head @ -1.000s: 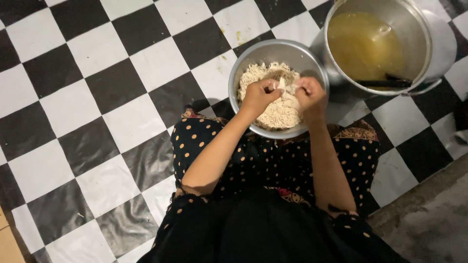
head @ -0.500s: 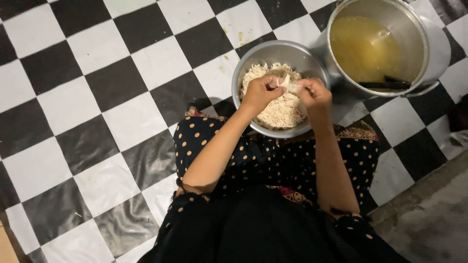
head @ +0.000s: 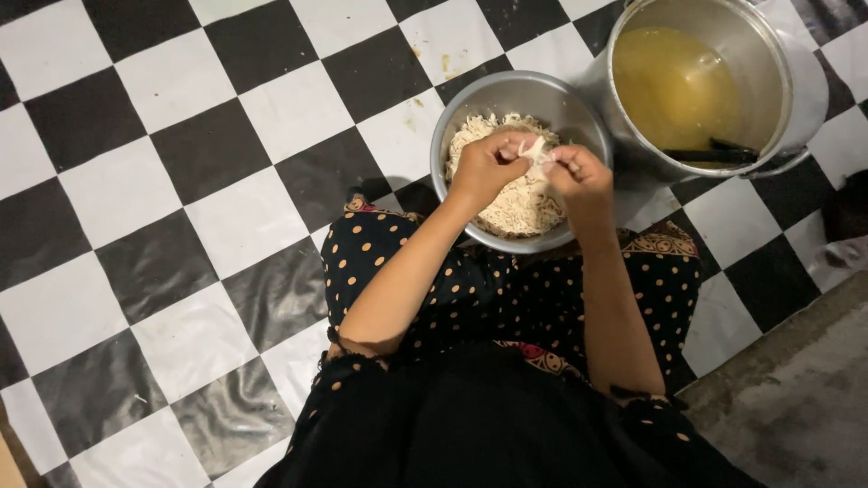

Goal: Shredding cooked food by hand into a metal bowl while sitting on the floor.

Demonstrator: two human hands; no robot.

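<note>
Best, with both the left hand [head: 484, 167] and right hand [head: 579, 172] pinched on the pale strip [head: 536, 155], tear it thin, low over the bowl [head: 470, 108] so shreds [head: 515, 210] land inside.

This looks like a home cooking spot set up on the ground: a glossy black-and-white chequered plastic floor sheet [head: 172, 190] is spread over bare grey concrete [head: 796, 398], and on it stand a round metal bowl of pale shredded food [head: 520, 108] and a large metal pot of yellow broth [head: 714, 81].
</note>
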